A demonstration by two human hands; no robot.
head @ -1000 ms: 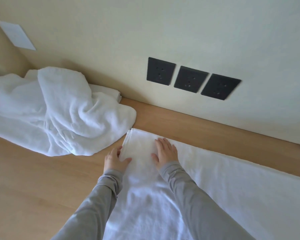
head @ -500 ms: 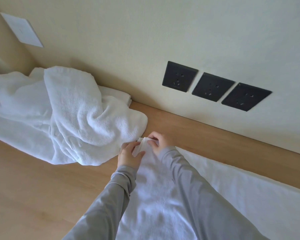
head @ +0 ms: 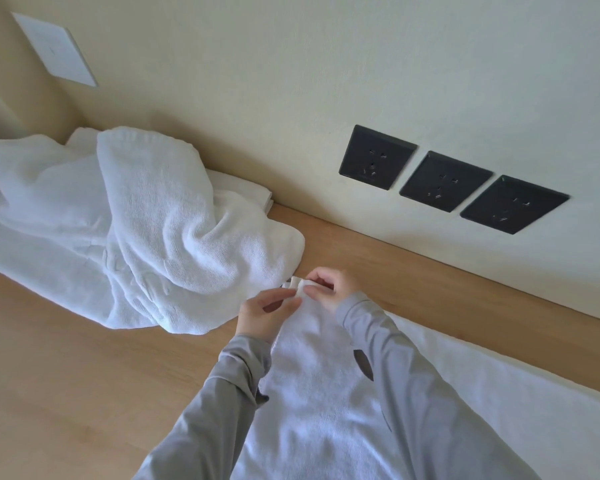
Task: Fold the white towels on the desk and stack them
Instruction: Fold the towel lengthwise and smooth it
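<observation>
Towel (head: 319, 375) corner between pinching hands (head: 298, 299)

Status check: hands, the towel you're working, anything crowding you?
Left hand and right hand both pinching the flat towel at its far corner. Crumpled towel pile touching that corner on the left.

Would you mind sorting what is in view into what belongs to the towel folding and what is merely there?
Job: flat towel, pinched by left hand and right hand; crumpled towel; folded towel; desk.
Not the job: black sockets; white wall plate.
</observation>
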